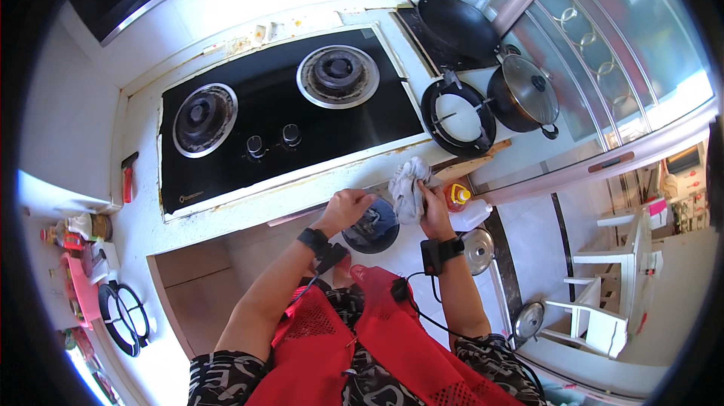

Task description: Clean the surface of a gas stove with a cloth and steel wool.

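Note:
My right hand (435, 217) is closed on a crumpled pale grey cloth (409, 191), which hangs in front of the counter's front edge. My left hand (345, 210) has its fingers curled together beside the rim of a dark round bucket (383, 246). Whether anything is pinched in those fingers cannot be seen. Greyish contents show inside the bucket, on the floor between my arms. Behind both hands lies a black two-burner gas hob (279, 119), its burner rings (338, 77) stained.
On the right stand a black wok (456, 25), a lidded pot (524, 93) and an upturned pan support (458, 115). Below are a yellow-capped bottle (458, 196) and pot lids (478, 250). A red-handled scraper (128, 179) and a black ring stand (123, 318) lie left.

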